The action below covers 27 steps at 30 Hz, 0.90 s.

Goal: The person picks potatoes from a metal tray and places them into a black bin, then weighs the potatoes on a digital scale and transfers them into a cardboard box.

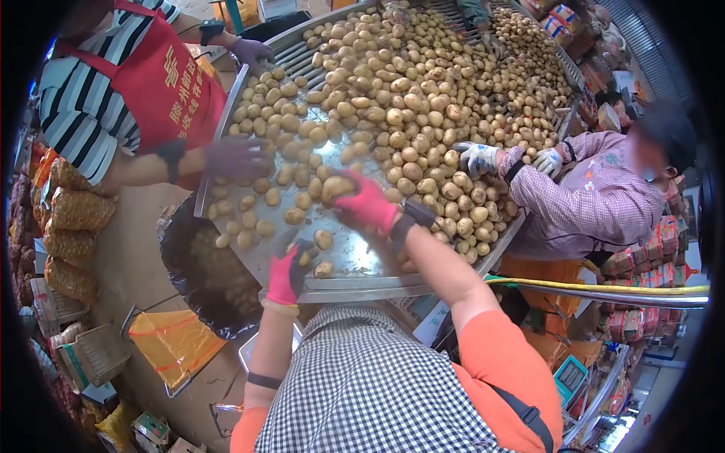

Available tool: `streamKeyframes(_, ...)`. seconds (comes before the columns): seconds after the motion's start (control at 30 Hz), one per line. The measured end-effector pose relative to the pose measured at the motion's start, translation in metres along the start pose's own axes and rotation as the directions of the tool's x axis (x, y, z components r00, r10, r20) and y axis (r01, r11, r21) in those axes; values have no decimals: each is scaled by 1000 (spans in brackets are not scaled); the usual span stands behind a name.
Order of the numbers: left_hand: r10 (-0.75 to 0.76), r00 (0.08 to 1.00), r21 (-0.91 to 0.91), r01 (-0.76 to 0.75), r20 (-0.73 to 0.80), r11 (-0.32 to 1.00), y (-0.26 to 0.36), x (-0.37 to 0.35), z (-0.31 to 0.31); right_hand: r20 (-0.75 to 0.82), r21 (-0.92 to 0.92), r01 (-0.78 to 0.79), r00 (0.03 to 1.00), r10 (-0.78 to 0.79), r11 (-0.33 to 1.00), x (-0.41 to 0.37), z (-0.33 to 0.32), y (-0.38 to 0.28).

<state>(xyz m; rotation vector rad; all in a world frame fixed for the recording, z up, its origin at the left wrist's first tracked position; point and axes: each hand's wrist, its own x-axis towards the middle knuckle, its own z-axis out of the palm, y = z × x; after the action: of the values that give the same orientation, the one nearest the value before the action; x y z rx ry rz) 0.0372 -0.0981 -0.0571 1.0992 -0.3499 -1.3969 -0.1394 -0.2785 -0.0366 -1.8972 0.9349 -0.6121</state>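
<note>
My right hand (368, 202), in a pink glove, reaches over the metal sorting table with its fingers closed around a potato (336, 189). Some motion blur softens that hand. Near the table's front edge my left hand (288, 266), also in a pink glove with dark fingertips, is raised with its fingers apart. A small yellowish patch shows by its fingers, too blurred to name. Two loose potatoes, one (323, 239) and another (324, 269), lie just right of the left hand. Many more potatoes (423, 113) cover the metal table (362, 285).
A co-worker in a red apron (170, 87) stands at the left, gloved hands over the table. Another in a checked top (585, 196) handles potatoes at the right. A black-lined container (185, 260) sits below the table's left edge. A yellow hose (596, 285) runs along the right.
</note>
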Motion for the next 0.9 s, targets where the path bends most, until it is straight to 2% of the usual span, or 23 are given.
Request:
streamKeyframes(0.03, -84, 989, 47, 90, -126, 995, 12, 0, -4, 47, 527, -145, 989, 141, 837, 4, -6, 20)
streamKeyframes(0.07, -159, 953, 81, 185, -258, 979, 21, 0, -11, 167, 882, -251, 958, 233, 399, 7, -14, 26)
streamKeyframes(0.1, -126, 955, 50, 145, -268, 988, 17, 3, -23, 221, 952, -264, 942, 252, 152, 7, -25, 33)
streamKeyframes(0.13, -122, 952, 46, 141, -281, 989, 19, 2, -30, 235, 950, -276, 940, 246, 147, 16, -35, 44)
streamKeyframes(0.2, -241, 948, -141, 215, -206, 966, 24, 1, -40, 220, 976, -212, 945, 242, -59, 52, -49, 71)
streamKeyframes(0.27, -252, 957, -207, 220, -143, 953, 18, 1, -45, -74, 870, -237, 805, 589, 432, 83, -68, 26)
streamKeyframes(0.3, -286, 953, -187, 264, -100, 946, 15, 1, -41, -206, 657, -230, 862, 464, 718, 99, -75, 30)
streamKeyframes(0.33, -319, 946, -165, 306, -55, 938, 11, 1, -37, -287, 362, -180, 912, 293, 915, 114, -83, 34)
streamKeyframes(0.37, -318, 945, -89, 311, -77, 946, 7, 1, -33, -278, 368, -175, 917, 287, 913, 126, -88, 37)
streamKeyframes(0.4, -315, 945, -87, 308, -87, 948, 0, -3, -28, -214, -89, -273, 945, 249, 958, 134, -91, 42)
streamKeyframes(0.43, -192, 980, 11, 192, -51, 981, -4, -8, -18, -142, -533, -278, 960, 240, 799, 137, -92, 39)
streamKeyframes(0.47, -68, 998, 103, 67, 5, 992, -4, -10, -12, -146, -532, -276, 961, 235, 800, 141, -89, 36)
streamKeyframes(0.5, -37, 997, 251, 19, 67, 968, -2, -7, -9, -92, -648, -262, 959, 268, 715, 145, -89, 33)
streamKeyframes(0.53, -42, 995, 245, 18, 94, 969, -12, 2, -16, -51, -754, -246, 947, 318, 610, 144, -92, 28)
streamKeyframes(0.6, -102, 984, 205, 71, 143, 976, -41, 24, -33, -12, -578, -89, 995, 100, 811, 143, -82, 70)
streamKeyframes(0.63, -146, 981, 353, 92, 128, 931, -1, 10, 0, 25, -538, -77, 994, 108, 839, 126, -76, 53)
streamKeyframes(0.67, -150, 977, 350, 89, 151, 932, 3, 12, 9, -14, -447, -139, 989, 148, 884, 98, -72, 30)
streamKeyframes(0.7, 122, 956, 616, -267, 268, 741, 6, 14, 14, 119, -547, -112, 970, 210, 829, 83, -73, 0)
streamKeyframes(0.73, 325, 832, 750, -550, 450, 368, 8, 17, 15, 189, -598, -87, 951, 245, 797, 72, -64, 10)
streamKeyframes(0.8, 307, 833, 737, -551, 459, 392, -6, 23, 7, 141, -512, -93, 972, 190, 854, 57, -59, 27)
streamKeyframes(0.83, 123, 962, 379, -211, 242, 901, -11, 23, 7, 139, -514, -89, 973, 186, 853, 59, -64, 22)
streamKeyframes(0.87, -179, 970, -191, 210, 166, 959, -15, 25, 6, -84, -456, -166, 986, 144, 874, 63, -71, 18)
streamKeyframes(0.9, -178, 971, -192, 207, 159, 959, -17, 27, 0, -302, -376, -229, 946, 115, 898, 66, -77, 14)
